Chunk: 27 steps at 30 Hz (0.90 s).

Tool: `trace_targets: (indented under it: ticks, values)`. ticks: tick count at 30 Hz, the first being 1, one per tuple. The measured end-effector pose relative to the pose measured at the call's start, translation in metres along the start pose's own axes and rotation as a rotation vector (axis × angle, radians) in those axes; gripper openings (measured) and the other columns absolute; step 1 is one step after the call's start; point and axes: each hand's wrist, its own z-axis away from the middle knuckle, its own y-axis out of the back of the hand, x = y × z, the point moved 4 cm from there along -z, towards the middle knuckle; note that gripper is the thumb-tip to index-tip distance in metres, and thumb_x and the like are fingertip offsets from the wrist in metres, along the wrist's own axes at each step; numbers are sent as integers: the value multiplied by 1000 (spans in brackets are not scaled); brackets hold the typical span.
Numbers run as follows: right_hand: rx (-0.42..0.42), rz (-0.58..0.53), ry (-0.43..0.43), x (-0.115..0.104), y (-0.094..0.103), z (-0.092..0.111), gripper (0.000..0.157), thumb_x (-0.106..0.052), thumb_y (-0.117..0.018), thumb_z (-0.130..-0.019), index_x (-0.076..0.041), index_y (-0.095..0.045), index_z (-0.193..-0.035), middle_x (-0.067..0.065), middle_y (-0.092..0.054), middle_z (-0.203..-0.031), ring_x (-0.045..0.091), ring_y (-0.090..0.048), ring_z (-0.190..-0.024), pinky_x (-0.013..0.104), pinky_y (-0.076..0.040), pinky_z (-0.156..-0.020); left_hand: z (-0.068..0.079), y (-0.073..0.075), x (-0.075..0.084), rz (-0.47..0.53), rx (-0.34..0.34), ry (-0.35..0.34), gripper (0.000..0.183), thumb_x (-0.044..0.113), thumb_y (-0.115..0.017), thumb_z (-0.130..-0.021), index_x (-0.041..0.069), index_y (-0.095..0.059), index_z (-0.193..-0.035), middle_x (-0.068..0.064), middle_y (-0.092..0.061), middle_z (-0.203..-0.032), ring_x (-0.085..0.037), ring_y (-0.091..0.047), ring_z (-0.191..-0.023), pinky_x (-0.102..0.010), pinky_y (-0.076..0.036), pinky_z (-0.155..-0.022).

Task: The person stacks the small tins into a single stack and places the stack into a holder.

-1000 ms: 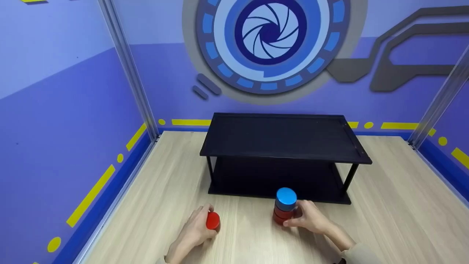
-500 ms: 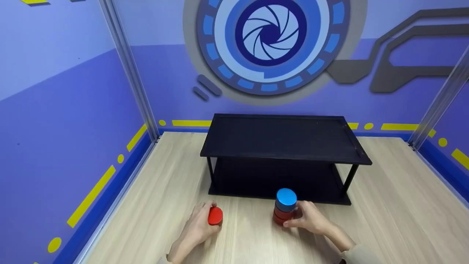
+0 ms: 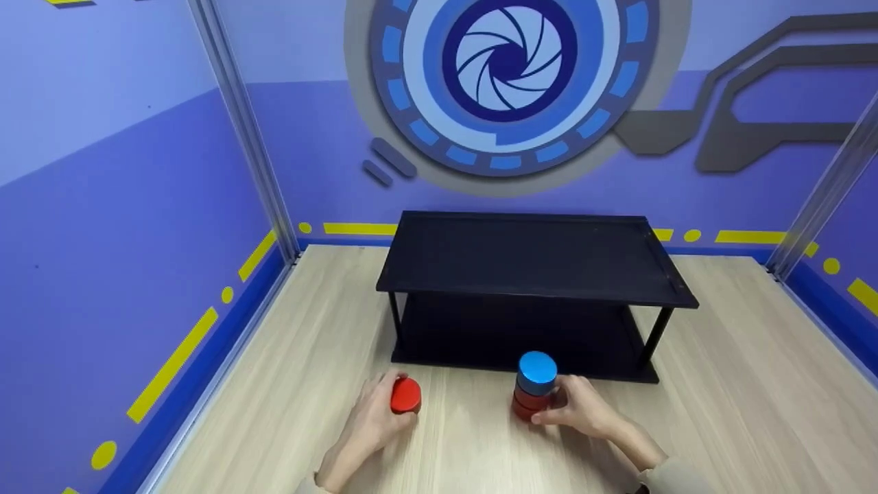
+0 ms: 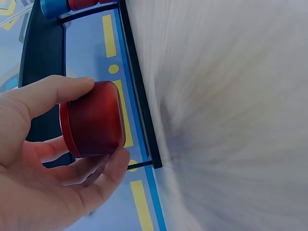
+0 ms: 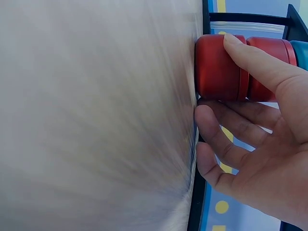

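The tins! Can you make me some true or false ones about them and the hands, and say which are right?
1. The left hand holds a red tin. True.
2. Both hands hold the same thing. False: the right hand grips the stack of tins.
3. A blue tin is on top of the stack. True.
4. The stack has five tins. False: it has three, the other two red.
5. The stack stands in front of the black shelf. True.

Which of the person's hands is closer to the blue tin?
The right hand: it grips the lowest red tin of the stack that the blue tin tops. The left hand is farther off, left of the stack, holding a separate red tin.
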Motion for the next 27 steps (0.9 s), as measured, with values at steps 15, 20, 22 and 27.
trace_targets:
  ticks: [15,20,22,27]
  values:
    - [15,1,26,0,0,0,43,-27,-83,-73,-1,-68,-104,10,-73,-93,3,-57,-73,19,-45,-63,-9,2,12,7,46,-78,57,3,-79,-65,12,-54,-115,-11,-61,-111,-29,-58,-102,-45,-50,-79]
    - [6,10,24,0,0,1,44,-31,-82,-74,-5,-68,-107,8,-73,-98,-1,-59,-80,20,-48,-70,-10,0,14,6,45,-75,57,5,-79,-65,14,-54,-115,-9,-60,-107,-26,-57,-100,-41,-51,-74]
    - [3,15,24,1,0,1,44,-31,-81,-74,-6,-68,-108,7,-73,-99,-2,-59,-82,20,-48,-72,-11,0,15,15,38,-68,56,5,-79,-65,14,-54,-115,-9,-59,-108,-25,-56,-101,-41,-52,-74]
    - [8,30,28,1,-1,1,44,-32,-81,-74,-6,-68,-107,6,-73,-100,-1,-60,-85,21,-49,-74,-12,-1,19,32,37,-85,55,5,-79,-66,12,-55,-115,-9,-59,-108,-26,-56,-101,-41,-52,-74]
